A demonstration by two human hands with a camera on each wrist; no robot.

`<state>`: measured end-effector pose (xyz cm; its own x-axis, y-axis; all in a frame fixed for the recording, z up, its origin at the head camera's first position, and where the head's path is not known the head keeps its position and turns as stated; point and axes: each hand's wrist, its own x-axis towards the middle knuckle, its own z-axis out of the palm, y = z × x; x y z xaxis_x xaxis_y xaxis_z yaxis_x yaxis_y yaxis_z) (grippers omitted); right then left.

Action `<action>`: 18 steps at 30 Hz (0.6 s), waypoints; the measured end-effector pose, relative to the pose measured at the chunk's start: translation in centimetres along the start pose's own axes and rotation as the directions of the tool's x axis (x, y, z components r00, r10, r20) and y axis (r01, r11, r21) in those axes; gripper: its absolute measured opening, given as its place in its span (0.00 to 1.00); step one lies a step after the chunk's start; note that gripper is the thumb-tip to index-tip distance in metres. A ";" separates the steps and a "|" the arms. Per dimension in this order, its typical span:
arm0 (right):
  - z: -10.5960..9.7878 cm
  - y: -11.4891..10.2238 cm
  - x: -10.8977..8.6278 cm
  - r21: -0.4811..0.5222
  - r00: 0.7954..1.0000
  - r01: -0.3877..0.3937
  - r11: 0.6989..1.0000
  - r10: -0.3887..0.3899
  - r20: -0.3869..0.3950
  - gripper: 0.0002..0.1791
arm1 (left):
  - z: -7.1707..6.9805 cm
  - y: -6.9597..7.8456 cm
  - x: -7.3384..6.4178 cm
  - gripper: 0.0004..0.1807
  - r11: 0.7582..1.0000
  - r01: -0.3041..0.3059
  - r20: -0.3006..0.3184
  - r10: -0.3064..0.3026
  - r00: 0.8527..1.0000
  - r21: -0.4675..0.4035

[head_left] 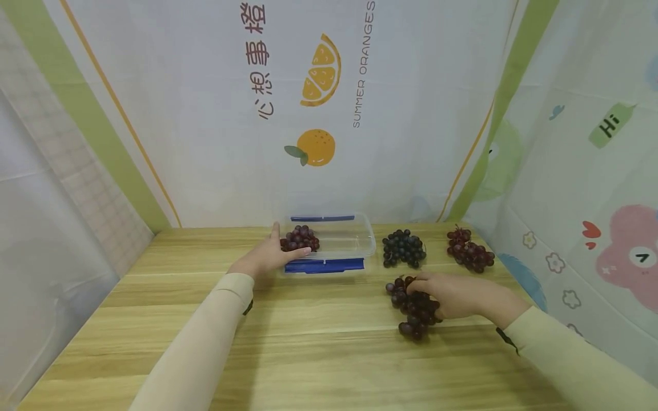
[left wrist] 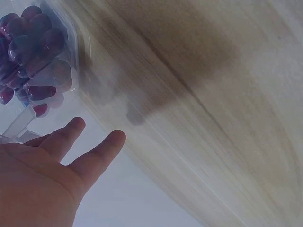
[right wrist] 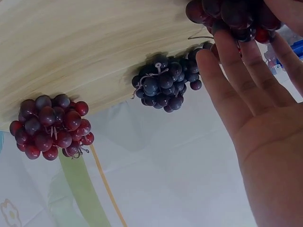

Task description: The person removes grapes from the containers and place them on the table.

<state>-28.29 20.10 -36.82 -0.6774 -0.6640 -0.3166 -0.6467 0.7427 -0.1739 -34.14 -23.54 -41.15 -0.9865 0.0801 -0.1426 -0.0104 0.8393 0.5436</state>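
Observation:
My left hand (head_left: 267, 253) rests at the left end of a clear plastic food container (head_left: 349, 244) with blue side clips. Its thumb lies along the front rim; in the left wrist view two fingers (left wrist: 97, 156) stretch out straight past the container's end. Inside, at the left, lies a bunch of red grapes (head_left: 300, 237). My right hand (head_left: 457, 294) holds a dark red bunch of grapes (head_left: 413, 314) from its right side, thumb and fingers about it. Whether that bunch touches the table is hard to tell.
A black bunch of grapes (head_left: 403, 249) lies right of the container. Farther right, near the table's edge, is another red bunch (head_left: 470, 251). Behind the wooden table (head_left: 308, 354) hangs a white printed curtain (head_left: 216, 171), with a second curtain (head_left: 565, 171) along the right.

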 end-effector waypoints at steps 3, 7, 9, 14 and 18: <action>-0.3 -0.1 -0.1 -0.015 1.000 0.014 1.000 -0.014 -0.008 0.38 | 0.0 0.0 0.0 0.81 1.000 0.000 0.001 0.000 1.000 -0.001; -0.8 -0.2 -0.2 -0.020 1.000 0.009 1.000 -0.009 -0.012 0.38 | 0.0 0.1 -0.1 0.81 1.000 0.003 0.003 -0.003 1.000 -0.002; -1.0 -0.2 -0.2 -0.019 1.000 0.003 1.000 -0.003 -0.008 0.38 | 0.0 0.1 -0.1 0.81 1.000 0.003 0.002 -0.003 1.000 -0.001; -1.4 -0.4 -0.2 -0.037 1.000 0.000 0.999 0.000 0.001 0.38 | 0.0 0.0 -0.1 0.81 1.000 0.001 0.000 -0.001 1.000 0.003; -1.9 -0.4 -0.2 -0.040 1.000 -0.009 0.999 0.009 0.006 0.36 | 0.0 0.1 -0.1 0.81 1.000 -0.004 0.001 0.004 1.000 0.004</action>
<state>-28.57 19.79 -34.87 -0.6811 -0.6568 -0.3238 -0.6543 0.7443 -0.1334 -34.01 -23.51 -41.05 -0.9864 0.0843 -0.1412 -0.0055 0.8412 0.5407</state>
